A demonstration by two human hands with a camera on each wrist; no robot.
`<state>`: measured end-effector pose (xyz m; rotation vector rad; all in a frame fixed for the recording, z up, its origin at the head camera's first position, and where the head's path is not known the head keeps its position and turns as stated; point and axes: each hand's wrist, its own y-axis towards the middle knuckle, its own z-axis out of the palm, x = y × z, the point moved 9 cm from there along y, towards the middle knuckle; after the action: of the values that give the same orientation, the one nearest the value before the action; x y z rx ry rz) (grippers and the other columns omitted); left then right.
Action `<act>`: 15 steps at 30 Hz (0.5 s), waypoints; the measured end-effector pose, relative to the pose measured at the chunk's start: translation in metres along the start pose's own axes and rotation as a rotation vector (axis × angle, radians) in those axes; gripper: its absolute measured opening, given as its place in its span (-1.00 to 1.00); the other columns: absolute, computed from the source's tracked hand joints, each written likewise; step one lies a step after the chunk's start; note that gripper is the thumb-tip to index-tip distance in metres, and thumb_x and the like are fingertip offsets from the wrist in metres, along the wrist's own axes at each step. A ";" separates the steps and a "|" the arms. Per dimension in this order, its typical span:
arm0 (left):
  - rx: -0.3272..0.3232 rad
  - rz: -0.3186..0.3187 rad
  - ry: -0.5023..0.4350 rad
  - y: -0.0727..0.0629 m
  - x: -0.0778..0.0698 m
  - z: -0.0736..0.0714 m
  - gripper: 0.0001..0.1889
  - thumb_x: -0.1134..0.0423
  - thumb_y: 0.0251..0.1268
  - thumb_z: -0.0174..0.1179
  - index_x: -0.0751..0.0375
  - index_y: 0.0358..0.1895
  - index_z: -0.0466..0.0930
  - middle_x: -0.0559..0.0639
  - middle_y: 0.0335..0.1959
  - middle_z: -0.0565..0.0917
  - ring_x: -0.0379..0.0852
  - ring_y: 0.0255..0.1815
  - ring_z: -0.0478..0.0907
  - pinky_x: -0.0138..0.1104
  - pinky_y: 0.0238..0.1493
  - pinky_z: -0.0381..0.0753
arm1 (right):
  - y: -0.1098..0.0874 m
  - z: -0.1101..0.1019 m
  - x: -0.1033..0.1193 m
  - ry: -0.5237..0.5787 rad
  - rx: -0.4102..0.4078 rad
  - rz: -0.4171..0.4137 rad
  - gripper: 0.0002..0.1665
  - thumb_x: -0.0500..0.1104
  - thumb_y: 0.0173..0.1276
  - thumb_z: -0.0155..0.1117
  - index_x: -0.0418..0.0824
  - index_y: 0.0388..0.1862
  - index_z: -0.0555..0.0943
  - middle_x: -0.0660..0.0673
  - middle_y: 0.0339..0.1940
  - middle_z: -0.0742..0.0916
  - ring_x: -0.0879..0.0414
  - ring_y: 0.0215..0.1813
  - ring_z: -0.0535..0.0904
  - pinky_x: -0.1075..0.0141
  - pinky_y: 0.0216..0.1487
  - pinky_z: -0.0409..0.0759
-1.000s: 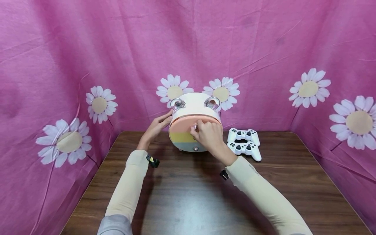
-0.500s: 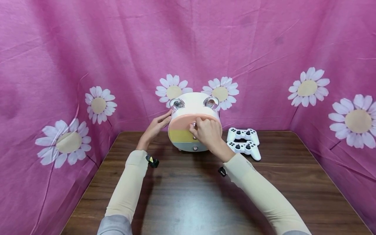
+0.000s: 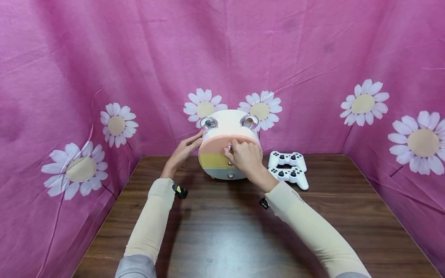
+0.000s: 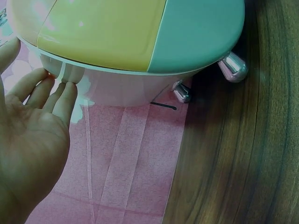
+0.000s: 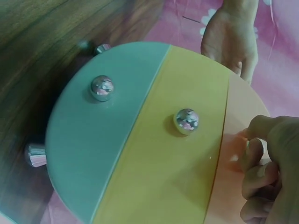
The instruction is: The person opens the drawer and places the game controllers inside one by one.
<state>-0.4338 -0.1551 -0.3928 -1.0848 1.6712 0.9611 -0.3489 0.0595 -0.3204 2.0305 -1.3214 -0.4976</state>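
A small rounded drawer box (image 3: 226,121) stands at the back of the table, with a white body and silver rings on top. Its front has a peach drawer (image 3: 213,145), a yellow drawer (image 5: 161,135) and a teal drawer (image 5: 100,121), all flush. My right hand (image 3: 247,159) pinches the silver top knob (image 3: 229,147) on the peach drawer, with fingers curled; in the right wrist view they hide this knob. My left hand (image 4: 39,126) touches the box's white side with its fingertips, fingers nearly straight. Silver feet (image 4: 232,67) hold the box up.
Two white game controllers (image 3: 287,168) lie to the right of the box, one in front of the other. The brown wooden table (image 3: 215,227) stretches toward me. Pink cloth (image 3: 156,58) with daisies hangs behind it and along both sides.
The peach drawer stood slightly out a second ago, with a dark gap along its top; now it is pushed in flush. My right hand moved slightly inward with it. My left hand stayed put.
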 end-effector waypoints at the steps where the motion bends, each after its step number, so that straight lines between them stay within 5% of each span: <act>1: 0.001 0.001 -0.001 0.000 0.000 0.000 -0.40 -0.17 0.64 0.14 -0.25 0.64 0.33 -0.35 0.69 0.28 -0.15 0.74 0.14 -0.09 0.78 0.19 | -0.001 0.001 0.000 -0.001 -0.002 0.000 -0.62 0.09 0.48 0.36 -0.14 -0.41 0.60 -0.05 -0.80 0.53 -0.14 -0.71 0.49 0.05 -0.78 0.35; 8: -0.010 -0.003 0.014 0.000 0.001 0.000 -0.36 -0.27 0.58 0.16 -0.29 0.63 0.34 -0.30 0.68 0.31 -0.12 0.74 0.16 -0.06 0.77 0.21 | -0.007 0.001 -0.003 -0.005 -0.003 -0.005 -0.55 0.14 0.47 0.38 -0.17 -0.41 0.53 -0.09 -0.80 0.55 -0.18 -0.69 0.54 0.02 -0.77 0.38; 15: -0.013 -0.016 0.036 -0.001 0.002 -0.001 -0.35 -0.30 0.57 0.14 -0.34 0.62 0.33 -0.32 0.68 0.30 -0.10 0.74 0.16 -0.04 0.79 0.16 | -0.019 0.002 -0.007 0.062 0.120 0.016 -0.65 0.02 0.45 0.44 -0.23 -0.24 0.59 -0.11 -0.73 0.59 -0.14 -0.66 0.55 -0.02 -0.68 0.53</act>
<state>-0.4340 -0.1569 -0.3948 -1.1290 1.6850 0.9485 -0.3405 0.0703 -0.3359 2.1134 -1.3582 -0.3520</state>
